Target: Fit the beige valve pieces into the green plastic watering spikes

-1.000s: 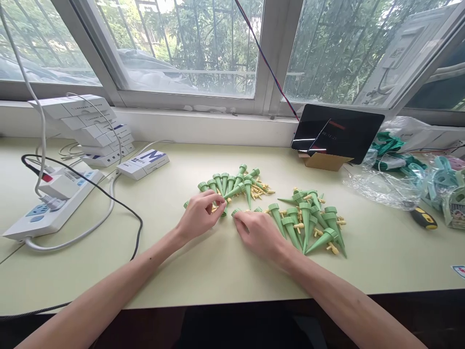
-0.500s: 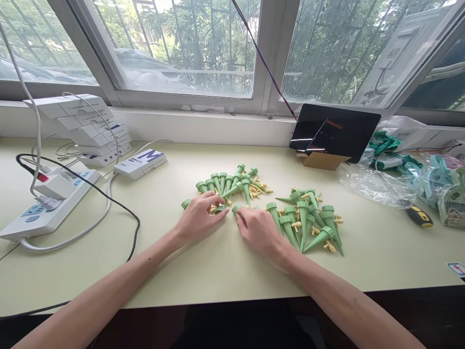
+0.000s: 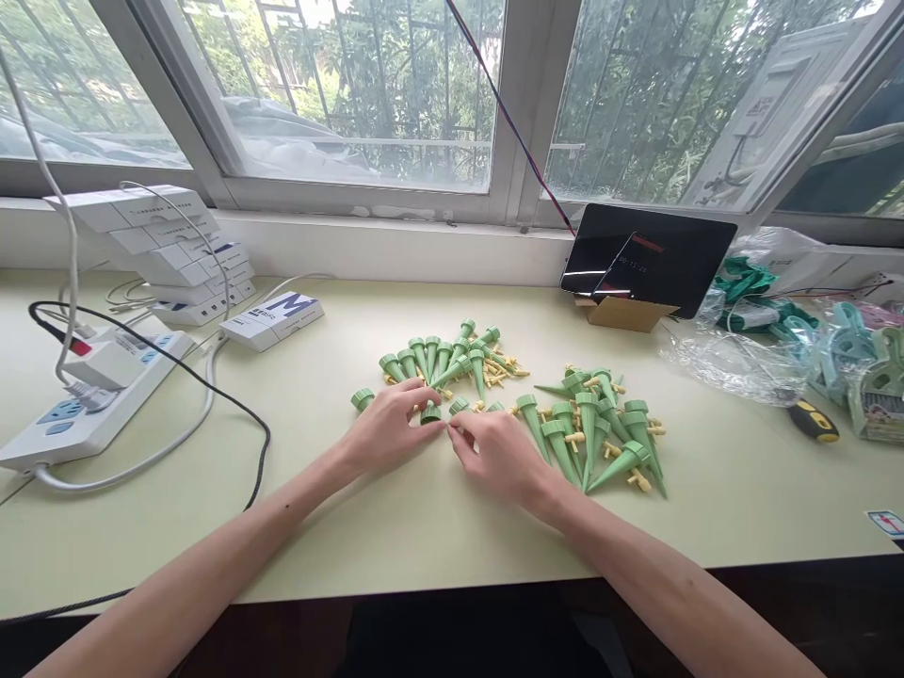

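My left hand curls its thumb and fingers around a green plant-watering spike; only its cap shows, the rest being behind the hand. Close to that cap, my right hand has its thumb and forefinger pinched together, and whatever lies between them is too small to make out. Another green cap lies just beyond the right fingers. A single spike's cap pokes out left of my left hand. Beyond the hands is a group of green spikes beside small yellow valves.
Right of my right hand is a pile of green spikes mixed with yellow valves. A tablet leans on a cardboard stand behind. White boxes and a power strip with cables occupy the left; plastic-wrapped items the right.
My right fingertips have drawn back slightly toward me and left, away from the cap beyond them. The cap at my left hand has shifted a little and shows more.
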The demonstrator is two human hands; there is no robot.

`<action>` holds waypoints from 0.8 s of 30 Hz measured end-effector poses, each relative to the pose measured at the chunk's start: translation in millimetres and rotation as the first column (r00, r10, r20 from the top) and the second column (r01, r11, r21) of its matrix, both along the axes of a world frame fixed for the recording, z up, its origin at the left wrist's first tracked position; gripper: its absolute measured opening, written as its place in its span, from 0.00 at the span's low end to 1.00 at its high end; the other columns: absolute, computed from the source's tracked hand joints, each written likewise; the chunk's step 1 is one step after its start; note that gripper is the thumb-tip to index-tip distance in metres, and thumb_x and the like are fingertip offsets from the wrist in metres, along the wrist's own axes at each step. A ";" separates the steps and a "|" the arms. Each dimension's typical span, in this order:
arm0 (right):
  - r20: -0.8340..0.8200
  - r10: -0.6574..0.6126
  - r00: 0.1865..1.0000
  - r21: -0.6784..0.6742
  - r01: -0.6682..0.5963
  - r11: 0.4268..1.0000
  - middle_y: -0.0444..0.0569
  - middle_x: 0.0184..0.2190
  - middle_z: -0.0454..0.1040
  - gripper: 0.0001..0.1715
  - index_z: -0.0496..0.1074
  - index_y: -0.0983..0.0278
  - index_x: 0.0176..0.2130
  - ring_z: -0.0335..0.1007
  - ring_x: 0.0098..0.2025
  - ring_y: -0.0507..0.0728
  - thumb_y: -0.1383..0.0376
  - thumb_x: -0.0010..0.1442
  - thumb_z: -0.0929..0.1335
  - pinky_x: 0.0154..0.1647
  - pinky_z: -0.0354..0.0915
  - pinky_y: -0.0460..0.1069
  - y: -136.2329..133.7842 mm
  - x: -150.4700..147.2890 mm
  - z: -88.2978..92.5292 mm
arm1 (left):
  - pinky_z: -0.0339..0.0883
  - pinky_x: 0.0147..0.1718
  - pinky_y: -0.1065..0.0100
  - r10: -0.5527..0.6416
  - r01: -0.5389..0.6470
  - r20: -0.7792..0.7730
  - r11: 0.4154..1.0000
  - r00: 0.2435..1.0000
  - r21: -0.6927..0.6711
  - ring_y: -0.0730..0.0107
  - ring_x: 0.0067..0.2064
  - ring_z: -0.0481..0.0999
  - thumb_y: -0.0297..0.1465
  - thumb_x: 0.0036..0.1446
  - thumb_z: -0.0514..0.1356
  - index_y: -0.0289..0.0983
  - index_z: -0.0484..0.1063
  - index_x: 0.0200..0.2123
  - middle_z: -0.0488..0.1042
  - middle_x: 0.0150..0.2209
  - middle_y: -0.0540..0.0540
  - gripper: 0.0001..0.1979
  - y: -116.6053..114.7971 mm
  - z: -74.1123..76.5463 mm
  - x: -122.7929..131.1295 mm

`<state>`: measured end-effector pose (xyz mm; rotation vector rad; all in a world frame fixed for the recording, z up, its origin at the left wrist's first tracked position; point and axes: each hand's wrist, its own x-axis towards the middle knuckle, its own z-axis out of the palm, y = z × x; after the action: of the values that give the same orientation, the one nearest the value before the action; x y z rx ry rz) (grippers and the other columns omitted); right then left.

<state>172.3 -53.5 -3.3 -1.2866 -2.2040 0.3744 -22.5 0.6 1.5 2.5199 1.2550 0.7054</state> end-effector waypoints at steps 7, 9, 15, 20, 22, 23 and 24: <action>-0.029 0.032 0.999 -0.036 -0.033 0.999 0.44 0.23 0.71 0.12 0.74 0.65 0.38 0.57 0.21 0.49 0.68 0.67 0.62 0.25 0.49 0.46 -0.3 0.6 -1.4 | 0.59 0.26 0.71 -0.083 0.083 0.022 0.997 0.996 0.009 0.74 0.27 0.66 0.36 0.62 0.59 0.39 0.77 0.38 0.70 0.32 0.48 0.09 -0.3 -3.6 -0.4; -0.036 0.037 0.999 -0.038 -0.038 0.999 0.43 0.23 0.70 0.12 0.73 0.65 0.36 0.57 0.21 0.49 0.68 0.67 0.62 0.25 0.50 0.46 0.3 0.6 -1.6 | 0.60 0.27 0.71 -0.090 0.089 0.022 0.996 0.996 0.023 0.75 0.27 0.65 0.35 0.63 0.58 0.38 0.77 0.38 0.70 0.32 0.48 0.09 -0.7 -3.5 0.4; -0.035 0.022 0.999 -0.017 -0.023 1.000 0.42 0.21 0.68 0.11 0.69 0.63 0.31 0.57 0.21 0.50 0.70 0.65 0.62 0.25 0.50 0.46 1.6 0.8 -2.3 | 0.60 0.26 0.71 -0.090 0.078 0.104 0.991 0.990 0.113 0.77 0.23 0.62 0.34 0.63 0.58 0.38 0.76 0.38 0.70 0.29 0.50 0.08 -2.6 0.4 3.1; -0.097 0.011 0.995 -0.026 -0.014 1.000 0.43 0.25 0.72 0.10 0.71 0.64 0.43 0.63 0.24 0.51 0.69 0.66 0.62 0.29 0.55 0.45 2.7 0.9 -3.7 | 0.60 0.24 0.72 -0.070 0.037 0.198 0.986 0.978 0.166 0.77 0.23 0.60 0.33 0.65 0.56 0.38 0.76 0.38 0.69 0.27 0.50 0.09 -4.7 1.3 5.2; -0.109 0.000 0.994 -0.021 -0.003 1.000 0.43 0.25 0.73 0.11 0.72 0.64 0.45 0.64 0.24 0.51 0.69 0.66 0.62 0.30 0.57 0.45 3.1 0.9 -4.5 | 0.59 0.24 0.72 -0.070 0.030 0.229 0.984 0.971 0.175 0.77 0.23 0.59 0.32 0.65 0.56 0.38 0.76 0.37 0.68 0.26 0.51 0.09 -5.3 1.4 5.9; -0.116 -0.004 0.993 -0.019 0.001 1.000 0.43 0.26 0.73 0.12 0.72 0.64 0.46 0.64 0.25 0.51 0.68 0.66 0.62 0.30 0.57 0.45 3.3 0.9 -4.8 | 0.59 0.24 0.72 -0.070 0.027 0.245 0.984 0.967 0.176 0.77 0.23 0.59 0.32 0.65 0.56 0.38 0.76 0.37 0.68 0.26 0.51 0.08 -5.6 1.7 6.3; -0.125 -0.005 0.992 -0.020 0.003 1.000 0.44 0.26 0.73 0.12 0.72 0.64 0.47 0.64 0.25 0.51 0.68 0.66 0.62 0.30 0.57 0.46 3.4 0.8 -4.8 | 0.59 0.24 0.72 -0.068 0.022 0.261 0.985 0.963 0.174 0.77 0.23 0.60 0.32 0.64 0.56 0.38 0.75 0.36 0.68 0.26 0.51 0.08 -5.9 2.1 6.7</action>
<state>173.1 -50.1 -8.2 -1.2433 -2.0978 0.4629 -15.8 -5.3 3.6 2.4678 1.0816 1.1402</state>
